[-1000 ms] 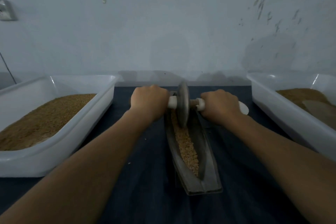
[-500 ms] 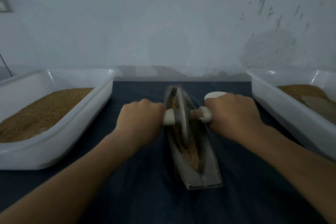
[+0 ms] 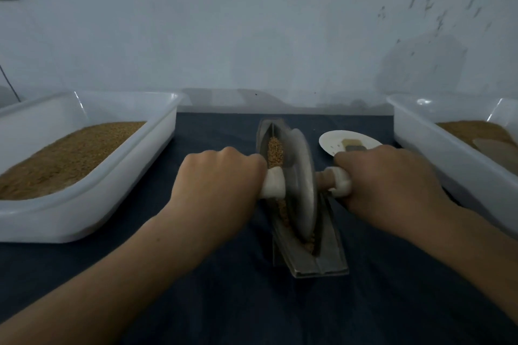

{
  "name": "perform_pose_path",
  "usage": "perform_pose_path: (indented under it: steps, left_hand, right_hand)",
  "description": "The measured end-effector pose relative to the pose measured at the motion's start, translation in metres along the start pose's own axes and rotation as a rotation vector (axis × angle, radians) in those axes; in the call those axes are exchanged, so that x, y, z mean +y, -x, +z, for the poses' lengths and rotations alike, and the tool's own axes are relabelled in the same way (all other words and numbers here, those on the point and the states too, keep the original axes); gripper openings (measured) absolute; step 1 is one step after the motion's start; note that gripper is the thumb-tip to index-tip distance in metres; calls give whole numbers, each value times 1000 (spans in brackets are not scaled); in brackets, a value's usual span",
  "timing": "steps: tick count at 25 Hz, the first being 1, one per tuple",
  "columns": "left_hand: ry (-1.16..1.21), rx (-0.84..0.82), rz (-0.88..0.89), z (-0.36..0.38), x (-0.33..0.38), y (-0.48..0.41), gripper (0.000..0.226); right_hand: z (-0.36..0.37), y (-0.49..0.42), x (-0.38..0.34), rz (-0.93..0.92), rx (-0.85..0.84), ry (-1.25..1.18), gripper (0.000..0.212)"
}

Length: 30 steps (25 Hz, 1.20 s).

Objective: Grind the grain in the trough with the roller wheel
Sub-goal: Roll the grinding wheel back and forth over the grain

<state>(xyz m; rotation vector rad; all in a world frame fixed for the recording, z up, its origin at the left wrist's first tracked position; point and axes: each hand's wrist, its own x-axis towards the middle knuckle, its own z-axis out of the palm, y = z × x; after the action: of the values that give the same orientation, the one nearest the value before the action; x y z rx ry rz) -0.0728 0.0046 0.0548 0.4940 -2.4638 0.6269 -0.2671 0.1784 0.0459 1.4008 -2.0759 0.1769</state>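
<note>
Dark cloth (image 3: 224,302); roller wheel (image 3: 304,185) hides grain (image 3: 274,148) mid-trough (image 3: 332,252).

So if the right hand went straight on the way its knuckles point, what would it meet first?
Probably the small white round plate just beyond the right hand; depth between them is unclear.

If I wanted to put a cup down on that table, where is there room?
Bare cloth lies at the near edge, before the trough, between the forearms. Another strip runs between the left tub and the trough, beyond the left hand. Right of the trough is crowded: plate, right hand and right tub.
</note>
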Motion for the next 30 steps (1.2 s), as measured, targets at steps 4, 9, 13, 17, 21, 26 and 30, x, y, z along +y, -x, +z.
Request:
perform_pose_path:
  steps: [4, 9, 13, 17, 21, 26, 30]
  left_hand:
    - [-34, -154, -125, 32, -3, -30, 15]
    - [33, -280, -235, 41, -13, -56, 7]
    - [9, -193, -147, 18, 1, -7, 28]
    - [-68, -126, -73, -3, 5, 6, 64]
    - [-32, -188, -144, 35, -8, -37, 12]
    - [17, -264, -163, 43, -20, -55, 7]
    - [35, -212, -85, 21, -20, -5, 28]
  right_hand:
    - [22, -39, -6, 67, -50, 78, 32]
    - [31, -90, -7, 87, -213, 5, 26]
    - [15, -37, -1, -22, -108, 82, 40]
    - [-3, -16, -2, -73, 66, 104, 55]
    - [31, -53, -4, 44, -78, 61, 32]
    - [40, -84, 1, 60, -169, -4, 27]
    - [19, -32, 4, -68, 6, 79, 45]
